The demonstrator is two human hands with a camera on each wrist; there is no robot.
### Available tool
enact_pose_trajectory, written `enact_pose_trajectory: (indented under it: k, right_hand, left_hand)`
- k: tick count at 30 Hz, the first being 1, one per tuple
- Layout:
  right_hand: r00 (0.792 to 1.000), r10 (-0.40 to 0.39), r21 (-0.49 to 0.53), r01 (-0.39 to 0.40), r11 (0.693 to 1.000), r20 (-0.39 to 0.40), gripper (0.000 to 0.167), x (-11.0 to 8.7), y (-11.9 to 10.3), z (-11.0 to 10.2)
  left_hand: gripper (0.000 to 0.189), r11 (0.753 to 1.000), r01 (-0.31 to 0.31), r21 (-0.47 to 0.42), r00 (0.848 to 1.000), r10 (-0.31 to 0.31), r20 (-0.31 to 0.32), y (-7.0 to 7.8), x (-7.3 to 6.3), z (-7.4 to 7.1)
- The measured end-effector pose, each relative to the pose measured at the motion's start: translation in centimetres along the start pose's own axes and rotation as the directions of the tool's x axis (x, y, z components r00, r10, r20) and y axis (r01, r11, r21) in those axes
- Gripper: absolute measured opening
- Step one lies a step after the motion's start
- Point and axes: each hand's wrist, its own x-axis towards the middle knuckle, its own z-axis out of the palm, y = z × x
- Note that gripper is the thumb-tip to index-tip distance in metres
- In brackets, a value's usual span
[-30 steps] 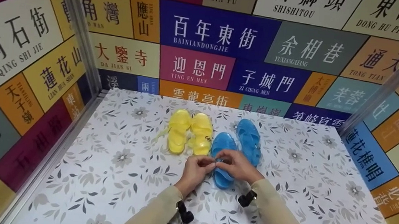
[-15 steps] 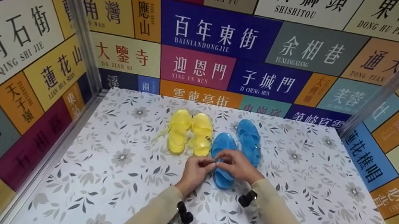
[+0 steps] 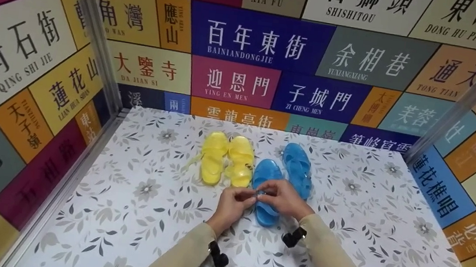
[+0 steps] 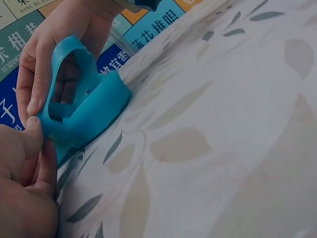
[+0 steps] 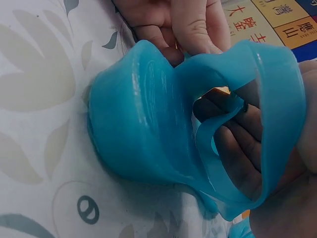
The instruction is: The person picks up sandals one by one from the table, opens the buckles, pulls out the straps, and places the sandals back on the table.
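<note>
Two blue jelly sandals lie on the table; the nearer one (image 3: 265, 216) is between my hands, its heel towards me, and the other (image 3: 297, 167) lies beyond on the right. My left hand (image 3: 231, 206) pinches the nearer sandal's strap at its left side with thumb and finger. My right hand (image 3: 285, 198) reaches over that sandal and pinches the strap at the same spot, its fingertips almost against the left ones. In the right wrist view the ankle strap (image 5: 282, 114) stands up as a loop above the heel. The fingers hide most of the fastening.
A pair of yellow sandals, left (image 3: 212, 159) and right (image 3: 240, 160), lies to the left of the blue ones. The table (image 3: 155, 231) has a white cloth with leaves and flowers. Walls printed with street names (image 3: 260, 35) enclose its back and sides.
</note>
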Motion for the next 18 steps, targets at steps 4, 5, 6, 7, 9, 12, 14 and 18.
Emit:
enact_pose_trajectory:
  k: [4, 5, 6, 7, 9, 12, 14, 18]
  right_hand:
    - [1.0, 0.013, 0.001, -0.013, 1.0, -0.003, 0.016, -0.01, -0.02, 0.11]
    - [1.0, 0.019, -0.001, -0.019, 1.0, -0.004, 0.016, 0.02, -0.06, 0.13]
    - [1.0, 0.022, -0.003, -0.022, 1.0, -0.006, 0.016, 0.04, -0.09, 0.13]
    - [1.0, 0.025, 0.0, -0.025, 1.0, -0.006, 0.016, 0.05, -0.13, 0.12]
    - [1.0, 0.022, 0.0, -0.022, 1.0, -0.003, 0.016, 0.1, -0.17, 0.09]
    - [1.0, 0.012, 0.003, -0.012, 1.0, 0.0, 0.016, 0.14, -0.2, 0.05]
    - [1.0, 0.007, -0.001, -0.007, 1.0, 0.002, 0.015, 0.17, -0.2, 0.07]
    - [1.0, -0.013, -0.033, 0.013, 0.999, 0.01, 0.015, 0.2, -0.16, 0.21]
  left_hand:
    - [0.016, 1.0, 0.0, 0.018, 1.0, 0.0, -0.003, -0.01, -0.06, -0.08]
    - [0.015, 1.0, -0.004, 0.021, 1.0, 0.004, -0.008, 0.02, -0.03, -0.05]
    - [0.015, 1.0, -0.009, 0.025, 1.0, 0.01, -0.013, 0.07, 0.0, 0.01]
    - [0.014, 0.999, -0.015, 0.029, 1.0, 0.016, -0.018, 0.1, 0.03, 0.11]
    - [0.013, 0.999, -0.023, 0.038, 0.999, 0.024, -0.029, 0.17, 0.09, 0.29]
    - [0.012, 0.998, -0.034, 0.054, 0.998, 0.037, -0.042, 0.27, 0.1, 0.52]
    - [0.012, 0.997, -0.04, 0.062, 0.998, 0.043, -0.052, 0.29, 0.07, 0.59]
    - [0.011, 0.996, -0.045, 0.074, 0.997, 0.049, -0.053, 0.25, -0.09, 0.68]
